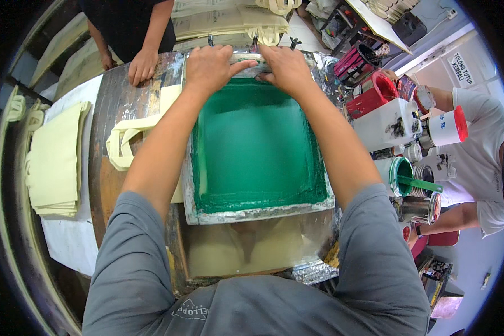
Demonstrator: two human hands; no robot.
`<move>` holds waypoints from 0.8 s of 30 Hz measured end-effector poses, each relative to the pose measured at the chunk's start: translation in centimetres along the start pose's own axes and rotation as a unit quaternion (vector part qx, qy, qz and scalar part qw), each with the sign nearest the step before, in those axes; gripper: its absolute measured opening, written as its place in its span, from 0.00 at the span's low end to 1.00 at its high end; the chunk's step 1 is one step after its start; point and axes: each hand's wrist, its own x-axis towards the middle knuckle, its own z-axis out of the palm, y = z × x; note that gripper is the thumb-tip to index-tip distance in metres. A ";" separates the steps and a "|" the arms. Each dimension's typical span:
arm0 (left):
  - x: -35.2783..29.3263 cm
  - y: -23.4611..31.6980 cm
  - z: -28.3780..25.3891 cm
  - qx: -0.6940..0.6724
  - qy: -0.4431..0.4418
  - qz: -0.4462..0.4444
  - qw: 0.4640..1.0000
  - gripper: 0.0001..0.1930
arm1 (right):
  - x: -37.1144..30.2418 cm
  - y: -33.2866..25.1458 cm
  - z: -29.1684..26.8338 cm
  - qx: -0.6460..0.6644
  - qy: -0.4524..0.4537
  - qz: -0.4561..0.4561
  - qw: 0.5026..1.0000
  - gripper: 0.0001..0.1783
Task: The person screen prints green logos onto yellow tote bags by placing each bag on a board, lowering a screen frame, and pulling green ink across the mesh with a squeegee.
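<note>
Evidently the work is partway along, judging by how things lie. The screen frame sits over the middle of the desk, and green ink coats its inner field, darker along the side walls and in a band near the far end. Pale cloth shows at the frame's left side, with looped handles lying out toward the desk's left edge, so a bag is probably underneath; the frame hides whether it bears a print. Toward the left, a stack of pale bags lies on a white sheet; how many of them are finished, and how many are left, does not show.

Both hands are at the frame's far end, near the far edge of the desk. The left hand and the right hand are each partly curled, fingers reaching forward over the far rail, thumbs stretched inward toward each other. One cannot tell how tightly they close, or whether a tool lies under the palms. A dark clamp stands just past the right hand.

By the desk's right edge are an open green pot with a stick and a red bucket. At its far left corner rests a co-worker's hand.
</note>
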 end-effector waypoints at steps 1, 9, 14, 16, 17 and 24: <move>-0.6 0.3 -0.5 0.000 0.008 0.006 1.000 0.38 | -0.6 -0.4 -0.5 -0.014 -0.012 0.005 1.000 0.29; -5.3 3.6 -5.7 0.014 -0.017 -0.005 1.000 0.38 | -6.4 -4.7 -3.3 0.001 -0.030 0.010 1.000 0.28; -9.6 7.3 -10.9 0.013 -0.043 -0.011 0.999 0.36 | -12.6 -8.4 -5.6 0.001 -0.021 0.000 1.000 0.31; -11.9 8.9 -13.3 0.004 -0.060 -0.010 0.998 0.34 | -15.4 -10.5 -7.4 0.030 -0.032 0.004 0.999 0.31; -12.8 9.7 -14.3 -0.003 -0.062 -0.006 0.998 0.34 | -17.1 -11.3 -7.7 0.027 -0.028 0.009 0.999 0.31; -15.9 12.5 -18.9 -0.048 -0.041 -0.026 0.998 0.33 | -22.5 -15.2 -9.9 0.060 -0.067 0.041 0.995 0.30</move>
